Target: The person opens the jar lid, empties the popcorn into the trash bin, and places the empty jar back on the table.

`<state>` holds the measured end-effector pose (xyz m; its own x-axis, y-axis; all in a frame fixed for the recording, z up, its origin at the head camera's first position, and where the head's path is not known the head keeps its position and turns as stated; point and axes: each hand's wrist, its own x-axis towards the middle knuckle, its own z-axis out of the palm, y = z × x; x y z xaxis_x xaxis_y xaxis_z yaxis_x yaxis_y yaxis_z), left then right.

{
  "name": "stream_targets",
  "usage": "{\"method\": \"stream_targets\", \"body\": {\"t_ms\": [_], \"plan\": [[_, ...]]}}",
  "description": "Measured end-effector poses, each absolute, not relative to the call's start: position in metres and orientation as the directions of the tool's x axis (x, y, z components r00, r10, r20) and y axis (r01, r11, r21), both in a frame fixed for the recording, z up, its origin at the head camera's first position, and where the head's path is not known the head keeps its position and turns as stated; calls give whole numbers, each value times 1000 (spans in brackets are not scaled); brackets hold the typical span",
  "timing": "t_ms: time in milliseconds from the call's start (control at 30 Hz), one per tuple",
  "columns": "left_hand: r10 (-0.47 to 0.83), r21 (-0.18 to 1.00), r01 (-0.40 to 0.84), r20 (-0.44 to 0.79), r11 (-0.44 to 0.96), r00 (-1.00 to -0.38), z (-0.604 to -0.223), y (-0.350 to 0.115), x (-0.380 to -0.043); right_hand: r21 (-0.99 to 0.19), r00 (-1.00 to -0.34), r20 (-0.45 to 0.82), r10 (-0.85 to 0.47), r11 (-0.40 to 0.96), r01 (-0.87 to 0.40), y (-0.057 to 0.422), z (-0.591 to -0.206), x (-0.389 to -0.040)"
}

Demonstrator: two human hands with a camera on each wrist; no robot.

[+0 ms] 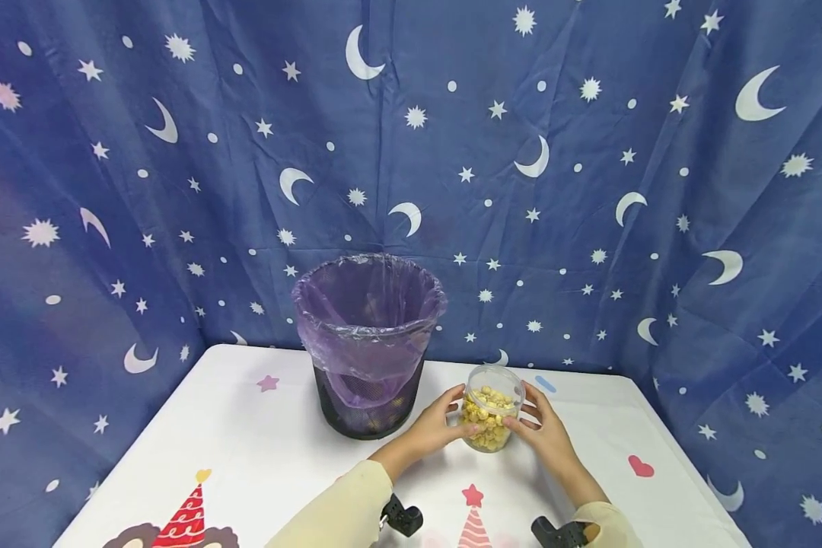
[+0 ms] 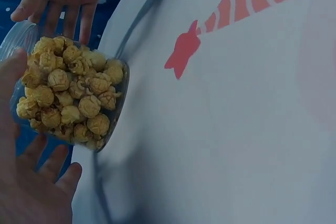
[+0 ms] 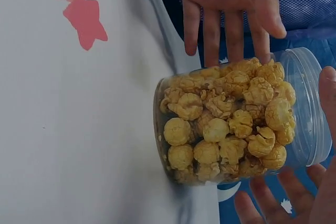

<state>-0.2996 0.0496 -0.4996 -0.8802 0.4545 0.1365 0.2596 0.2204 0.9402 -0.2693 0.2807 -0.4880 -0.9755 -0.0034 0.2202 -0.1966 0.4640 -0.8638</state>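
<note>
Cream sleeves [image 1: 336,510] are lying nearest the head camera, and beyond them the left hand [image 1: 434,426] and right hand [image 1: 548,434] are flanking a clear jar [image 3: 308,103] of popcorn [image 3: 226,114]. It seems to be standing on the white surface [image 1: 260,441], nearer than the mesh bin [image 1: 411,396] and to its right. Both hands are spreading wide around the jar, fingers mostly straight; how firmly the tips are pressing, I cannot tell. Steadying or grasping the jar is probably the step in hand. For doing that well, both palms should be closing evenly, fingers sitting low on the wall, pressure staying light since the plastic-looking side may be flexing. Keeping it level should be stopping popcorn from spilling.
</note>
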Motion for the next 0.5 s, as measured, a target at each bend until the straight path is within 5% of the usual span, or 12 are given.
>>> {"method": "stream_targets", "body": {"t_ms": [500], "plan": [[409, 906, 291, 150, 309, -900, -502, 54, -301, -850, -987, 156, -47, 502, -158, 280, -480, -270]]}}
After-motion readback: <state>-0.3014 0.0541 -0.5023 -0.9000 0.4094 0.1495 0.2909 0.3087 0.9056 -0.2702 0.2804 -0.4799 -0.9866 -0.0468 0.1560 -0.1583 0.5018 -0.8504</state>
